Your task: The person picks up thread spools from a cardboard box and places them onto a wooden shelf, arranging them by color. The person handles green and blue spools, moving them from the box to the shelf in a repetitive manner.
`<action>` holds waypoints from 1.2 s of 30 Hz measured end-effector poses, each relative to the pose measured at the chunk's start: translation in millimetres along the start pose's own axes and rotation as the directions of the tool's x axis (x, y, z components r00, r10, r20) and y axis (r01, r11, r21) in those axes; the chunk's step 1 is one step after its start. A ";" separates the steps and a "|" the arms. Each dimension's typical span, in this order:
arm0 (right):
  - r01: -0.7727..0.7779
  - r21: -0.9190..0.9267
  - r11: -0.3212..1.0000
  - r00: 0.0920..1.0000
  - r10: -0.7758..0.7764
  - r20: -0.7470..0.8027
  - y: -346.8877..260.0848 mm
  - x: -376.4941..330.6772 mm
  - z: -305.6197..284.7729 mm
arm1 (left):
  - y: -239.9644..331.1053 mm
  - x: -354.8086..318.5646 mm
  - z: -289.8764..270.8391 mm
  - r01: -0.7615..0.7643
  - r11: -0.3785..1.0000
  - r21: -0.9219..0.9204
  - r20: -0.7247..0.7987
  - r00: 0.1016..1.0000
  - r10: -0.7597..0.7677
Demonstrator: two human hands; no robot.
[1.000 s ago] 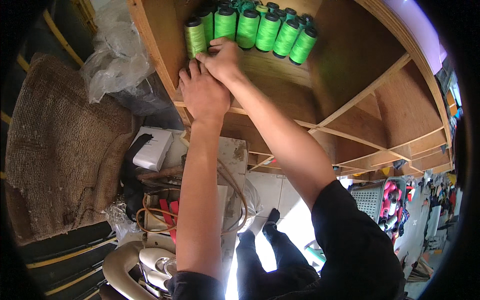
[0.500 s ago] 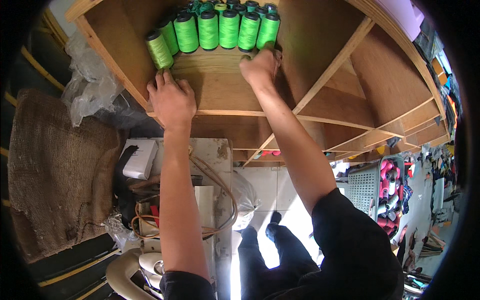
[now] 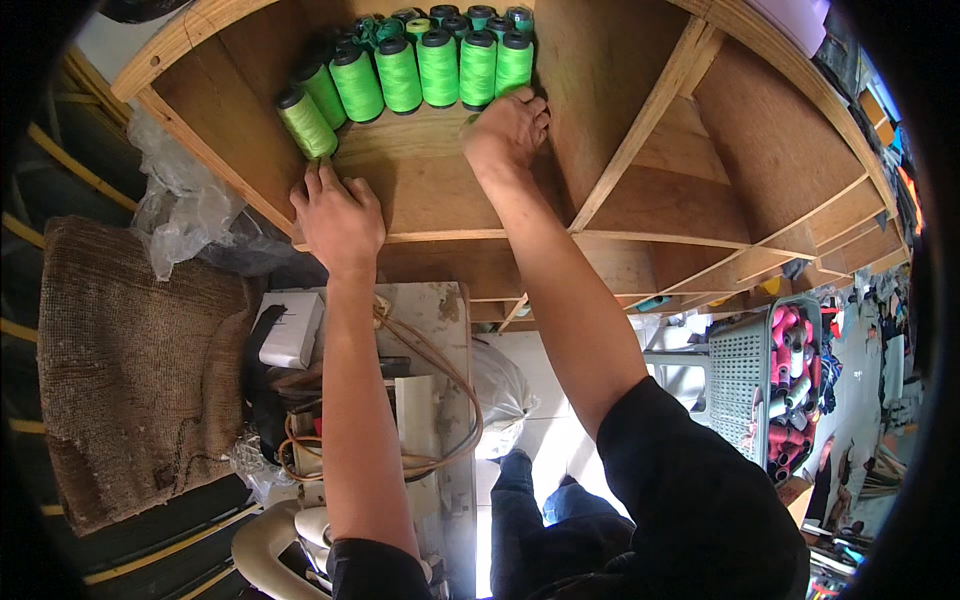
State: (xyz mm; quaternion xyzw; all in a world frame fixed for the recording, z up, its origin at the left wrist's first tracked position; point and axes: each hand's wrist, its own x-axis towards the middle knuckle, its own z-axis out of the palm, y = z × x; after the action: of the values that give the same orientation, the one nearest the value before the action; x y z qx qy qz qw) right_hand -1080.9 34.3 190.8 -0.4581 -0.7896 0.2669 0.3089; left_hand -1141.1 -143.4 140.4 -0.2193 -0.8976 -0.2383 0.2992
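Observation:
Several bright green thread spools with black ends stand in a curved row inside a wooden compartment. A yellow-green spool leans at the row's left end. My left hand lies on the compartment's front part, fingers stretched toward that spool's base and holding nothing I can see. At the row's right end, my right hand has its fingers curled at the foot of the rightmost green spool. Its fingertips are partly hidden, so what they grip, if anything, does not show.
Darker green spools stand behind the row. A wooden divider separates further compartments on the right. Below are a grey basket of pink and white spools, a worn table with looped cables, and brown sacking at left.
The whole view has shifted slightly, so the spools sit a little further left. My right hand's fingers have turned and curled more beside the rightmost spool. My left hand stays near the yellow-green spool.

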 end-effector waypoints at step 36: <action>-0.586 0.199 0.785 0.731 0.619 -0.289 530.0 -618.1 -557.9 | 397.6 -609.0 -243.4 0.294 0.482 -0.825 0.557 0.281 0.782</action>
State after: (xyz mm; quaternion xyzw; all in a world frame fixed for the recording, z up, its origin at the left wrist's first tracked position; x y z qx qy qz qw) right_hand -135.5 -205.5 38.8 -0.7129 -0.5193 0.3066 0.3579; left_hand -381.2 -118.2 39.8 -0.5881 -0.5959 -0.3969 -0.3762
